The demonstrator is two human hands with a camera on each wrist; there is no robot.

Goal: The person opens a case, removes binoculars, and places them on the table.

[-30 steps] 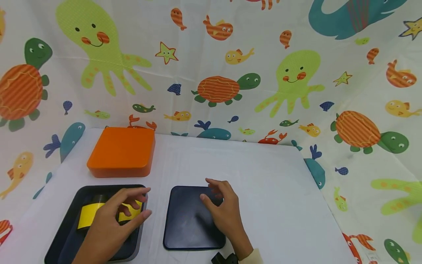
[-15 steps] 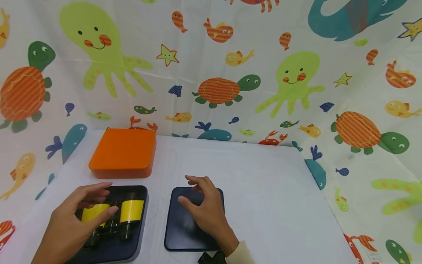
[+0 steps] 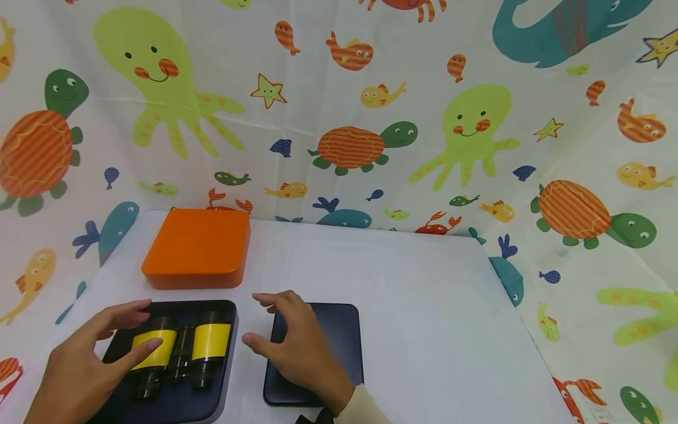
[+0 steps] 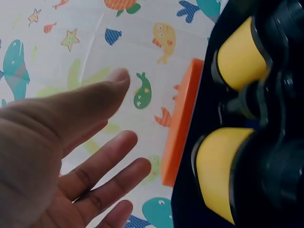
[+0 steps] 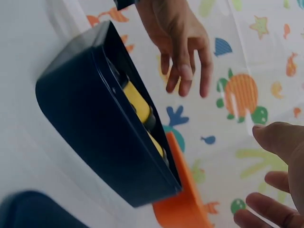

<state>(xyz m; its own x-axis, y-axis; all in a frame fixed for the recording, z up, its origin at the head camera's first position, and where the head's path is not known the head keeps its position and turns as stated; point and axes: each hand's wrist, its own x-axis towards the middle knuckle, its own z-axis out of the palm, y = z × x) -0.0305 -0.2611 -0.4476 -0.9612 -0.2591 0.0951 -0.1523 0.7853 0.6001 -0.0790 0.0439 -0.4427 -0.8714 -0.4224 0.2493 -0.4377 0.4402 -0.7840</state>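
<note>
Yellow-and-black binoculars [image 3: 210, 341] lie inside a dark blue box [image 3: 231, 377] at the front left of the table. My left hand [image 3: 90, 359] hovers over the box's left side, fingers apart and thumb reaching in front of the left barrel; it holds nothing. In the left wrist view the left hand [image 4: 80, 156] shows loose fingers beside both yellow barrels. My right hand [image 3: 299, 344] is above a dark flat lid [image 3: 339, 341], thumb and fingers parted, turned toward the box. In the right wrist view the right hand [image 5: 280, 180] is empty.
An orange box [image 3: 196, 247] stands behind the dark box. White cloth covers the table [image 3: 424, 330]. Behind it hangs a curtain [image 3: 349, 76] printed with sea animals.
Both hands have moved left. The left hand has drawn off the binoculars, baring both barrels. My right hand has shifted from the lid's right part to its left edge.
</note>
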